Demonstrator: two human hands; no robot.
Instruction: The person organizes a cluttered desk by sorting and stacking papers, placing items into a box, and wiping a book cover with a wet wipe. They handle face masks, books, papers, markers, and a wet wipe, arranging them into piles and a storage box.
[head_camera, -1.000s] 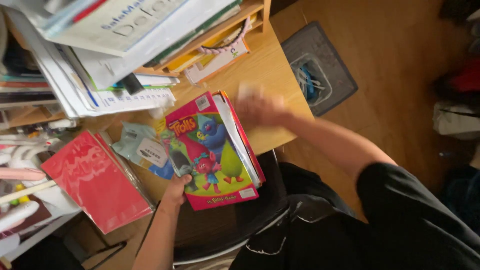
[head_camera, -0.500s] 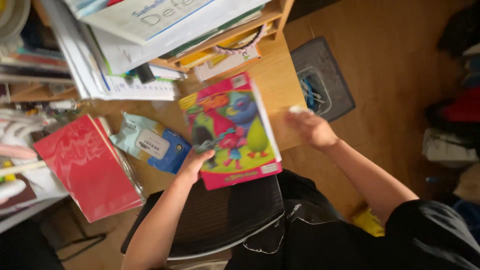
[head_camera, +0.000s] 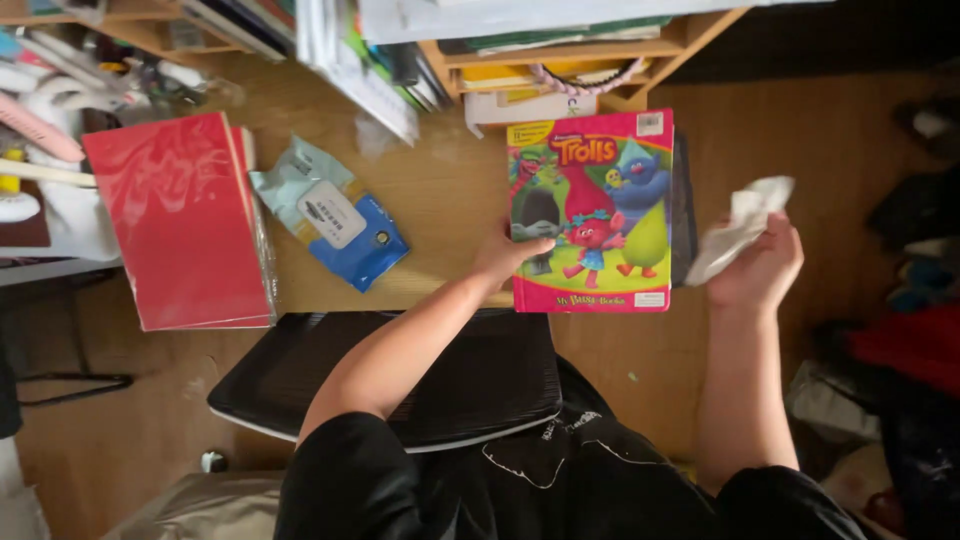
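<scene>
A pale wooden tabletop (head_camera: 440, 190) fills the middle of the view, lit softly from above. Along its far edge stand wooden shelves (head_camera: 600, 55) crammed with books and papers. Below the tabletop sits a black chair seat (head_camera: 400, 380) with a pale rim. Warm brown wooden floor (head_camera: 790, 130) stretches to the right, where dark and red bundles (head_camera: 910, 350) lie in shadow. At the far left, a white shelf (head_camera: 50, 230) holds cluttered odds and ends.
</scene>
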